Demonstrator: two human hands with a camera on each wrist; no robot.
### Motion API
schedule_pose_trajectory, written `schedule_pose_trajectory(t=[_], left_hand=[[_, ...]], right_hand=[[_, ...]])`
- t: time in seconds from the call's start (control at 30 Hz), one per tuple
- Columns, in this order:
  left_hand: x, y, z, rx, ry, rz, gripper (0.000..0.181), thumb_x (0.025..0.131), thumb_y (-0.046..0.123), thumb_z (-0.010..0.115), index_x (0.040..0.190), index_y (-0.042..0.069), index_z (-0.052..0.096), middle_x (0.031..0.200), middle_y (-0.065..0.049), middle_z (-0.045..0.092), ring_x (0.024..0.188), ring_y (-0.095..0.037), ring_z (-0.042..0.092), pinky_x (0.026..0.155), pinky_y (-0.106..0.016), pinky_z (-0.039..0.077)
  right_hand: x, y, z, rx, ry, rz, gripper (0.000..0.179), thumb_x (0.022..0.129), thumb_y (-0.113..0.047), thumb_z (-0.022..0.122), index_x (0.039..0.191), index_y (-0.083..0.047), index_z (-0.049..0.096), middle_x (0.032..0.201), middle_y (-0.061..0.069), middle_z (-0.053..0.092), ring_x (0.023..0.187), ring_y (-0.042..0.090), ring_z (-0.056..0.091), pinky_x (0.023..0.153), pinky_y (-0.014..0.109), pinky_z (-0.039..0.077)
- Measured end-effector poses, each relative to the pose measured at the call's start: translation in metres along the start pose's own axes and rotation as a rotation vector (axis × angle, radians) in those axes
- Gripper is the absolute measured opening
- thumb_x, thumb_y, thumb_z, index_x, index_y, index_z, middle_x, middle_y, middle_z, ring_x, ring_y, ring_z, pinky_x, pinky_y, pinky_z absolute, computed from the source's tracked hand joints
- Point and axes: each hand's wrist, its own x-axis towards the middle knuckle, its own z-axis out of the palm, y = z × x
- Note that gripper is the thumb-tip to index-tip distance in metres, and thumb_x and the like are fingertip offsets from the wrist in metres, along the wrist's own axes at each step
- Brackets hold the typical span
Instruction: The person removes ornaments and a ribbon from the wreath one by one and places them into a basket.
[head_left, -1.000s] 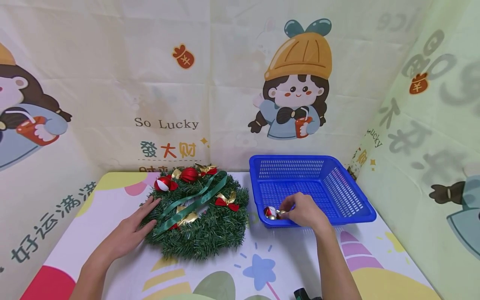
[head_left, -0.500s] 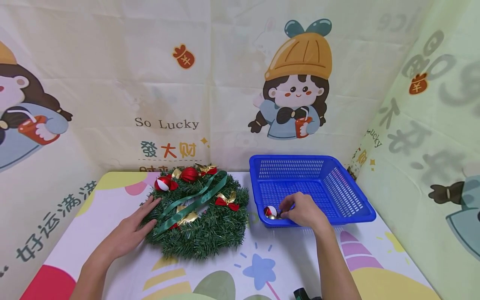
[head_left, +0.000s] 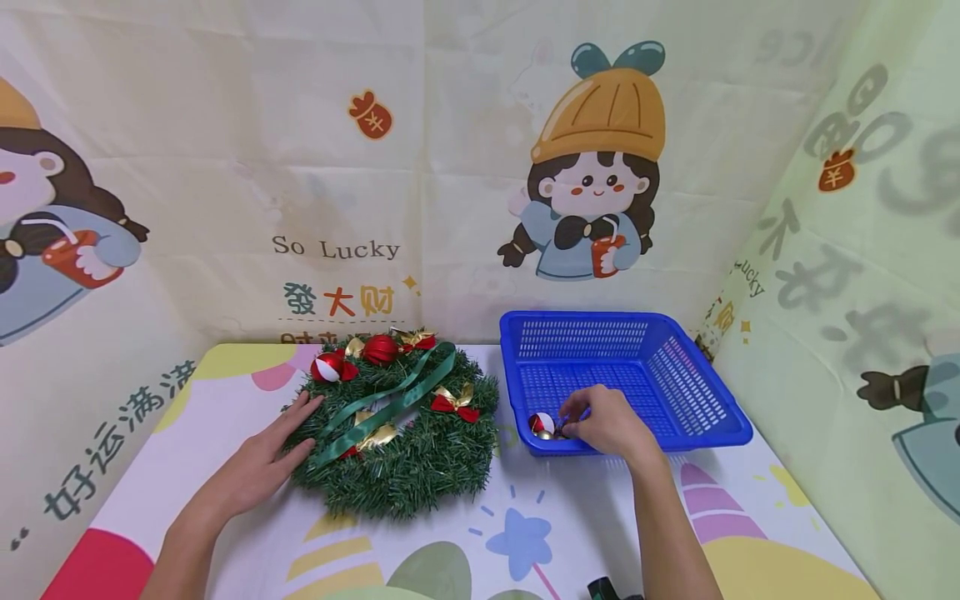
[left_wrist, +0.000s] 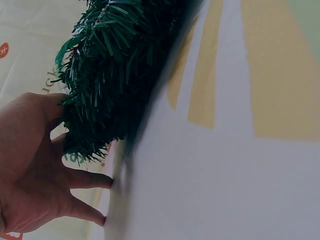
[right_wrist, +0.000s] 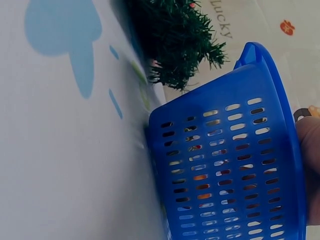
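Observation:
A green wreath [head_left: 408, 487] lies at the left of the table, dressed with red balls [head_left: 380, 350], red-and-gold bows [head_left: 454, 403] and a green ribbon [head_left: 390, 408]. Against its left side rests my left hand [head_left: 258, 467], fingers spread; in the left wrist view two fingertips touch the table. My right hand [head_left: 607, 422] reaches over the front rim of a blue plastic basket [head_left: 637, 446], fingers bent down into its near left corner. Beside them are a red-and-white ball [head_left: 542, 423] and a small gold ball [head_left: 543, 434]. Whether the fingertips pinch anything is hidden.
A small black object [head_left: 603, 588] lies at the table's front edge, near my right forearm. A printed cloth wall [head_left: 450, 208] stands close behind the wreath and basket, with further cloth walls on both sides. The table [head_left: 570, 517] has a patterned cover.
My right fingers shift slightly among the balls in the basket corner; the gold piece at their tips shows less than before. The left hand and wreath hold still.

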Motion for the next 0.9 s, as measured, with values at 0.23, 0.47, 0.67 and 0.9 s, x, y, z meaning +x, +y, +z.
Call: schedule_pose_trajectory(t=[0.23,0.47,0.67,0.9], left_hand=[[0.000,0.000,0.002,0.003,0.000,0.006,0.063,0.110,0.035,0.053,0.166,0.021,0.029,0.172,-0.023,0.020,0.148,-0.060,0.029,0.109,-0.079,0.031],[0.001,-0.001,0.003,0.007,0.008,0.017,0.063,0.110,0.034,0.053,0.166,0.021,0.030,0.172,-0.023,0.021,0.147,-0.061,0.031,0.108,-0.079,0.033],[0.000,-0.001,0.002,0.005,0.003,0.002,0.063,0.110,0.035,0.054,0.166,0.021,0.030,0.172,-0.023,0.020,0.149,-0.059,0.029,0.110,-0.078,0.032],[0.000,0.001,0.001,0.002,0.004,0.004,0.063,0.110,0.035,0.053,0.166,0.020,0.030,0.172,-0.023,0.020,0.149,-0.060,0.029,0.110,-0.079,0.031]], right_hand=[[0.001,-0.003,0.001,0.067,0.068,0.021,0.021,0.090,-0.007,0.077,0.112,-0.007,0.078,0.106,0.010,0.076,0.094,0.024,0.069,0.082,0.040,0.064],[0.003,-0.004,0.003,0.061,0.152,-0.018,0.026,0.094,-0.013,0.076,0.120,-0.010,0.075,0.125,0.016,0.071,0.115,0.035,0.066,0.093,0.050,0.062],[0.008,-0.005,0.007,0.060,0.220,-0.072,0.035,0.095,-0.017,0.076,0.130,-0.012,0.071,0.136,0.017,0.067,0.120,0.039,0.066,0.098,0.054,0.059],[0.012,-0.011,0.016,0.150,0.270,-0.145,0.042,0.096,-0.021,0.076,0.137,-0.016,0.068,0.141,0.014,0.065,0.127,0.039,0.064,0.102,0.056,0.056]])
